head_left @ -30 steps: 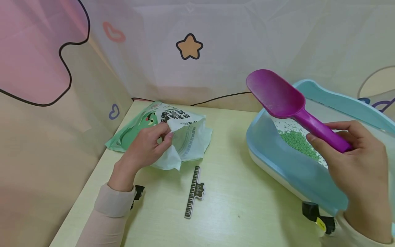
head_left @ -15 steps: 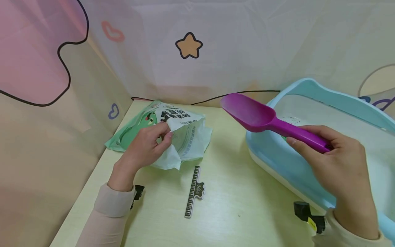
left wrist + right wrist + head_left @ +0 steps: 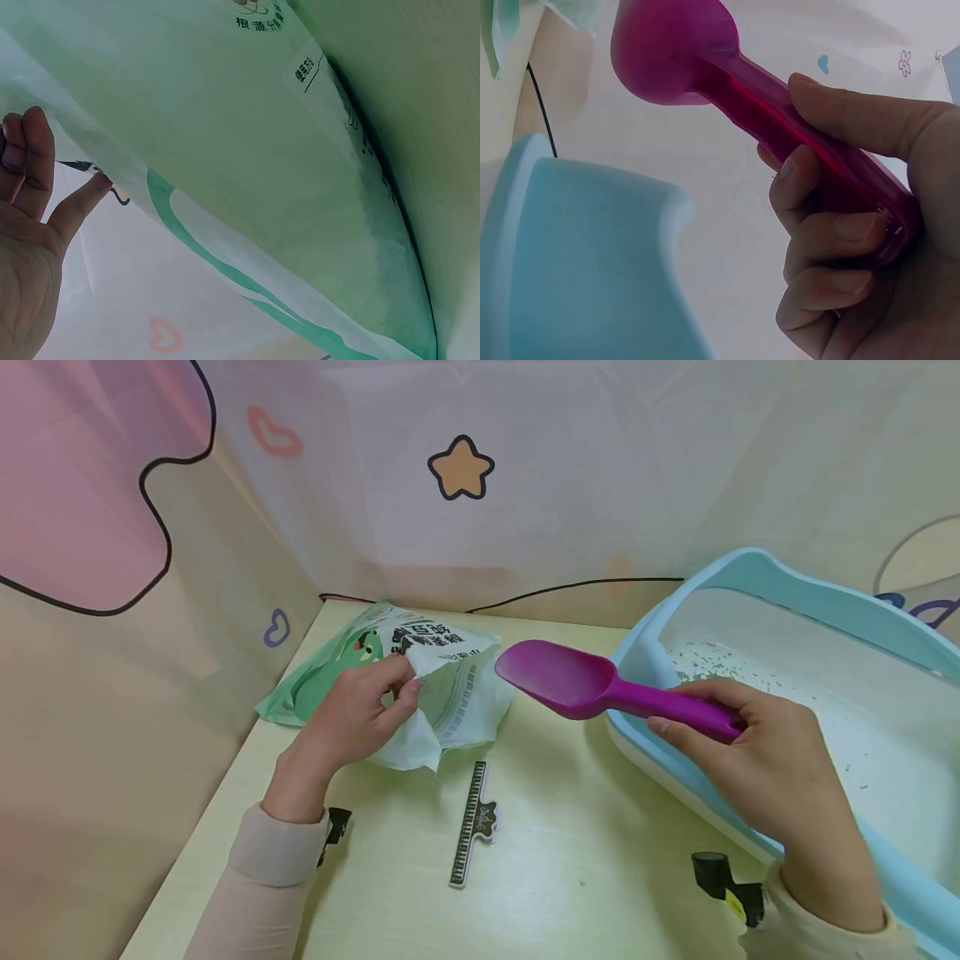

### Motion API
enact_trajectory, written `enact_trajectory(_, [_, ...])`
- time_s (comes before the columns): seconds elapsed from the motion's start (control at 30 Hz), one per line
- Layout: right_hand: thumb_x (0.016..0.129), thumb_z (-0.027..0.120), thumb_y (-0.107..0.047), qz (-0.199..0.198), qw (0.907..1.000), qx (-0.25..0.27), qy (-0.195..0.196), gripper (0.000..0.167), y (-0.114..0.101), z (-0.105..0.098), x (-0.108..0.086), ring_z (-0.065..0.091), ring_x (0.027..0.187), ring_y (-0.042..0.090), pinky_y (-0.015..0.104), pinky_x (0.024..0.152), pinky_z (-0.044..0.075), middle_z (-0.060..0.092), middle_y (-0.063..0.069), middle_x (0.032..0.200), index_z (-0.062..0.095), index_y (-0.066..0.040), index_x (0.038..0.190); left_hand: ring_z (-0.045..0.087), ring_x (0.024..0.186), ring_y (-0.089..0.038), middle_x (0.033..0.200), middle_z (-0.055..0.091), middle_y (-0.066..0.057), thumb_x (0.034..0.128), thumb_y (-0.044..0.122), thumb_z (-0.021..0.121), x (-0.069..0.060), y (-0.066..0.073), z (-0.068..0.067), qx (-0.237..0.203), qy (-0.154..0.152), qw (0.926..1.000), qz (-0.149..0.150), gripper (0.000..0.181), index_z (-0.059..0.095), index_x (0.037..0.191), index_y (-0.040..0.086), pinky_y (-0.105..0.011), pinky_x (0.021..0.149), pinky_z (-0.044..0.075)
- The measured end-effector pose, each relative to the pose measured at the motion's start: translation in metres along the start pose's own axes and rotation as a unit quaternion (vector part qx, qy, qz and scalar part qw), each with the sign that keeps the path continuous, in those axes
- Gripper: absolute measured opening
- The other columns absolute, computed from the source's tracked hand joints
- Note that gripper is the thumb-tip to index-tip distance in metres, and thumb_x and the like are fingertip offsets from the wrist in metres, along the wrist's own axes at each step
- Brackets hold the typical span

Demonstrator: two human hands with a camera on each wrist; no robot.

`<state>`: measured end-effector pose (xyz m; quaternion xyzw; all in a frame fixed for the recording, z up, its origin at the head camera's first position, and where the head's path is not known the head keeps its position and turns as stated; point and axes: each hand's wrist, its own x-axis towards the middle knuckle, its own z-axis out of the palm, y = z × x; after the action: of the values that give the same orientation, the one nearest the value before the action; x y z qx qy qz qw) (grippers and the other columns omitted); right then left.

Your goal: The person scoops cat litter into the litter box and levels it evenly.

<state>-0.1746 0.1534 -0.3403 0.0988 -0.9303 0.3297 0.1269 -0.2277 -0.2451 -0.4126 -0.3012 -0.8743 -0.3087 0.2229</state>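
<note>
A purple scoop [image 3: 566, 678] is gripped by its handle in my right hand [image 3: 757, 760]; its bowl looks to have nothing in it. The bowl hangs over the table beside the mouth of a green and white plastic bag [image 3: 457, 702]. My left hand [image 3: 360, 710] pinches the upper edge of that bag's mouth and holds it raised. In the left wrist view the bag [image 3: 225, 150] fills much of the picture, thumb at its edge. Curled fingers wrap the scoop handle [image 3: 802, 142] in the right wrist view. What lies deep inside the bag is hidden.
A light blue litter tray [image 3: 660, 752] stands at the right, with green pellets [image 3: 705, 662] scattered on its white floor. A piano-key patterned clip [image 3: 472, 827] lies on the table [image 3: 570, 910]. A printed cloth backdrop [image 3: 585, 468] hangs behind.
My right hand has carried the scoop left and down, from above the litter tray to beside the bag's mouth. The left hand and the bag have stayed in place.
</note>
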Motion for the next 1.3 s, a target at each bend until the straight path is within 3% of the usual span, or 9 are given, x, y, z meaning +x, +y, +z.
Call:
enact_trajectory(0.33, [0.085, 0.085, -0.037, -0.005, 0.9988, -0.014, -0.046, 0.032, -0.005, 0.017, 0.005, 0.047, 0.064, 0.017, 0.03, 0.053, 0.035, 0.056, 0.002, 0.07, 0.075, -0.021, 0.11, 0.05, 0.067, -0.01, 0.075, 0.052, 0.004, 0.0955, 0.007, 0.055, 0.003, 0.001, 0.0, 0.001, 0.0, 1.0, 0.005, 0.017, 0.051, 0.08, 0.012, -0.024, 0.058, 0.039])
enact_trajectory(0.5, [0.085, 0.085, -0.032, -0.028, 0.998, 0.006, -0.057, 0.03, -0.007, 0.028, 0.007, 0.047, 0.058, 0.014, 0.028, 0.051, 0.036, 0.054, -0.001, 0.065, 0.073, -0.021, 0.11, 0.051, 0.064, -0.015, 0.074, 0.05, 0.003, 0.0954, 0.007, 0.055, 0.005, 0.001, 0.0, 0.0, -0.002, 1.0, 0.01, 0.017, 0.051, 0.08, 0.012, -0.024, 0.057, 0.037])
enact_trajectory(0.63, [0.087, 0.084, -0.031, -0.036, 0.9966, 0.023, -0.071, 0.031, -0.012, 0.038, 0.008, 0.047, 0.057, 0.013, 0.028, 0.052, 0.038, 0.055, -0.002, 0.065, 0.07, -0.021, 0.112, 0.049, 0.065, -0.012, 0.074, 0.05, 0.003, 0.0951, 0.007, 0.055, 0.006, 0.001, -0.001, 0.001, -0.001, 0.9999, 0.015, 0.017, 0.05, 0.08, 0.011, -0.024, 0.058, 0.037])
enact_trajectory(0.83, [0.093, 0.077, -0.036, -0.025, 0.9932, 0.028, -0.11, 0.028, -0.02, 0.05, 0.007, 0.048, 0.057, 0.015, 0.029, 0.053, 0.038, 0.055, -0.002, 0.065, 0.067, -0.023, 0.115, 0.044, 0.066, -0.009, 0.071, 0.048, 0.002, 0.0935, 0.006, 0.055, 0.005, 0.0, -0.002, 0.011, 0.015, 0.9994, 0.029, 0.018, 0.049, 0.077, 0.011, -0.023, 0.057, 0.035])
enact_trajectory(0.97, [0.092, 0.079, -0.033, -0.04, 0.9927, 0.022, -0.112, 0.024, -0.022, 0.057, 0.008, 0.046, 0.053, 0.013, 0.028, 0.05, 0.037, 0.054, -0.004, 0.062, 0.068, -0.024, 0.11, 0.042, 0.065, -0.009, 0.068, 0.046, 0.0, 0.093, 0.006, 0.055, 0.003, -0.001, -0.002, 0.026, 0.029, 0.9983, 0.044, 0.019, 0.047, 0.076, 0.01, -0.024, 0.058, 0.035])
enact_trajectory(1.07, [0.089, 0.081, -0.03, -0.051, 0.9929, 0.016, -0.106, 0.021, -0.023, 0.064, 0.009, 0.046, 0.052, 0.013, 0.028, 0.049, 0.036, 0.054, -0.006, 0.061, 0.07, -0.023, 0.106, 0.041, 0.063, -0.011, 0.067, 0.044, 0.0, 0.0928, 0.007, 0.054, 0.002, -0.001, -0.002, 0.034, 0.036, 0.9975, 0.051, 0.02, 0.046, 0.075, 0.01, -0.027, 0.065, 0.042])
enact_trajectory(1.17, [0.088, 0.082, -0.031, -0.049, 0.9927, 0.015, -0.109, 0.02, -0.024, 0.069, 0.009, 0.047, 0.053, 0.013, 0.028, 0.05, 0.036, 0.056, -0.007, 0.061, 0.072, -0.023, 0.104, 0.04, 0.061, -0.012, 0.066, 0.043, 0.001, 0.092, 0.006, 0.053, 0.0, -0.002, -0.002, 0.036, 0.042, 0.9969, 0.055, 0.02, 0.045, 0.074, 0.01, -0.035, 0.084, 0.056])
enact_trajectory(1.23, [0.088, 0.081, -0.034, -0.045, 0.9923, 0.016, -0.115, 0.02, -0.026, 0.071, 0.009, 0.048, 0.054, 0.012, 0.028, 0.05, 0.036, 0.057, -0.007, 0.062, 0.073, -0.023, 0.103, 0.04, 0.062, -0.009, 0.066, 0.045, -0.001, 0.0915, 0.005, 0.053, 0.0, -0.002, -0.003, 0.035, 0.047, 0.9966, 0.059, 0.02, 0.046, 0.073, 0.009, -0.037, 0.084, 0.057])
enact_trajectory(1.3, [0.089, 0.081, -0.036, -0.037, 0.9918, 0.018, -0.121, 0.022, -0.027, 0.072, 0.008, 0.049, 0.055, 0.013, 0.029, 0.051, 0.037, 0.059, -0.006, 0.064, 0.073, -0.022, 0.104, 0.041, 0.063, -0.008, 0.066, 0.046, -0.002, 0.0914, 0.004, 0.053, 0.0, -0.002, -0.003, 0.033, 0.049, 0.9963, 0.063, 0.02, 0.047, 0.074, 0.009, -0.029, 0.074, 0.055])
